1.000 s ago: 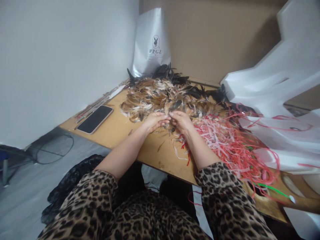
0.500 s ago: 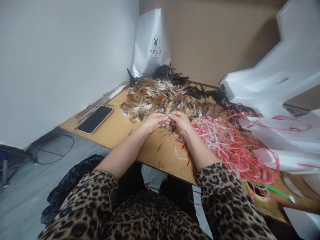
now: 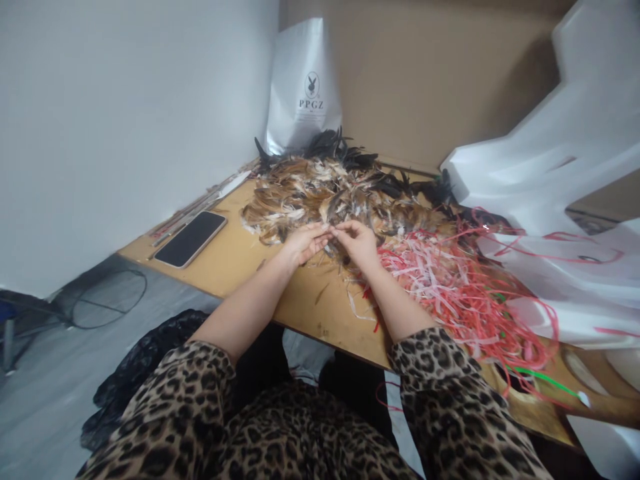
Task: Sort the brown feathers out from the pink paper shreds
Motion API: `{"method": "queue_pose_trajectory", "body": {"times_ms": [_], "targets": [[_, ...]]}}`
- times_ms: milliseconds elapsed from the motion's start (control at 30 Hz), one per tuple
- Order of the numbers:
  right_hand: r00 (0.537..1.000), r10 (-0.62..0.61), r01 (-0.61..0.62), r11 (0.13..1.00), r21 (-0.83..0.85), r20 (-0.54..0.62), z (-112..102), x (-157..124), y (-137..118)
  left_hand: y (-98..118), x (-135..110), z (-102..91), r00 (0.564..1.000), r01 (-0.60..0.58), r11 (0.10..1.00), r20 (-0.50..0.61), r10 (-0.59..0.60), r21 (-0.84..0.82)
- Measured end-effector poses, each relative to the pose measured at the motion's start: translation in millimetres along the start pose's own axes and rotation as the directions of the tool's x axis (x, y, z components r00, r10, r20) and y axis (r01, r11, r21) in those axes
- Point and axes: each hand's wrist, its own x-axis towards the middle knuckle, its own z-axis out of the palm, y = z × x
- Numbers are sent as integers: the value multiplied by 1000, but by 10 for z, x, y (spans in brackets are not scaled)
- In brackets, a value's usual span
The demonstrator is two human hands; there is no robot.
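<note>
A heap of brown, white and black feathers [image 3: 325, 190] lies on the wooden table [image 3: 240, 257]. My left hand [image 3: 305, 241] and my right hand [image 3: 356, 241] meet at the near edge of the heap, fingertips pinched together and touching. Small feathers show between and under the fingers, but what each pinch holds is too small to name. A tangle of red and pink strips [image 3: 450, 283] spreads to the right of my right hand.
A black phone [image 3: 190, 238] lies face up at the table's left edge, with thin rods beside it. A white paper bag [image 3: 304, 87] stands at the back corner. White foam pieces [image 3: 560, 180] lean at the right. A green strip [image 3: 547, 380] lies near the front right.
Both hands have shifted slightly left and away into the feather heap. The dark feather seen above the fingers a second ago is no longer raised.
</note>
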Motion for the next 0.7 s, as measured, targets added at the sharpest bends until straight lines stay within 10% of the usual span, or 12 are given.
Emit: {"method": "queue_pose_trajectory", "body": {"times_ms": [167, 400, 700], "targets": [[952, -287, 304, 868, -393, 103, 0, -76, -73, -10, -12, 9, 1000, 14, 1000, 7, -14, -24], [921, -341, 382, 706, -597, 187, -42, -98, -113, -19, -41, 18, 1000, 26, 997, 0, -26, 79], [982, -171, 187, 944, -272, 81, -53, -7, -17, -37, -32, 21, 987, -153, 938, 12, 157, 312]]}}
